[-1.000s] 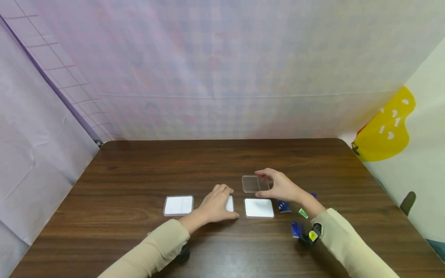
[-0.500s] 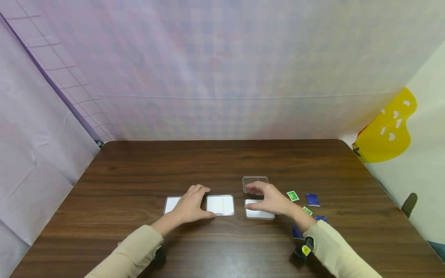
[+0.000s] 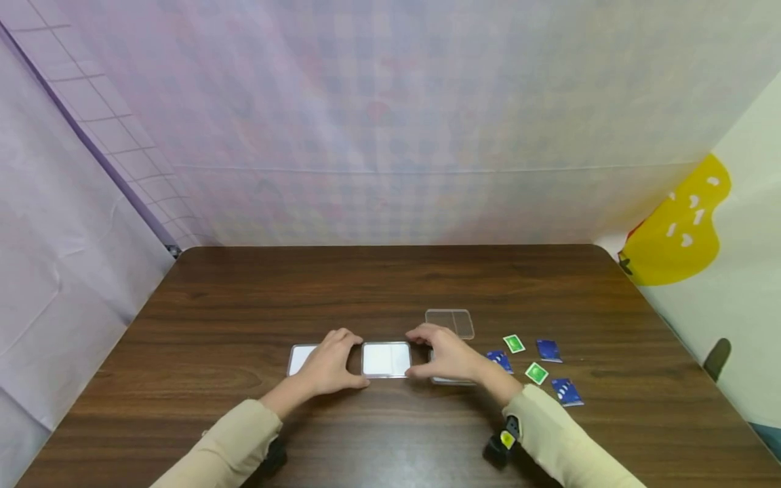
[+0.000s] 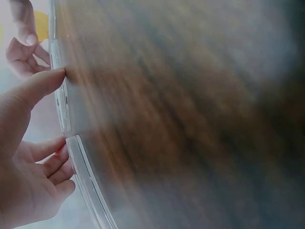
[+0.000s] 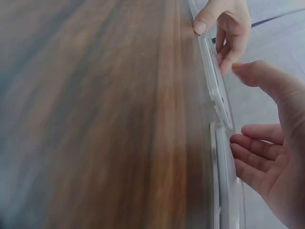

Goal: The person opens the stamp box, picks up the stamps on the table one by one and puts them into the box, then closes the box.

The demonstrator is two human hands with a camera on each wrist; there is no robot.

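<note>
A flat clear plastic case (image 3: 386, 360) with a white insert lies in the middle of the row, between my hands. My left hand (image 3: 332, 362) is at its left side, thumb and fingers spread apart, partly covering the left case (image 3: 299, 356). In the left wrist view the thumb (image 4: 45, 86) reaches a case edge; contact is unclear. My right hand (image 3: 448, 356) is at the middle case's right side, over the mostly hidden right case (image 3: 453, 382). Its thumb (image 5: 257, 76) stands apart from its fingers in the right wrist view.
A clear rectangular lid-like piece (image 3: 448, 322) lies behind the right case. To the right are several small packets, including a blue one (image 3: 549, 350) and a green square (image 3: 514, 343). The brown table (image 3: 274, 291) ends at a curtain (image 3: 378, 135).
My left hand has moved left off the middle case. My right hand has come from the clear piece, forward and left, to the middle case's right side. The cases stay in place.
</note>
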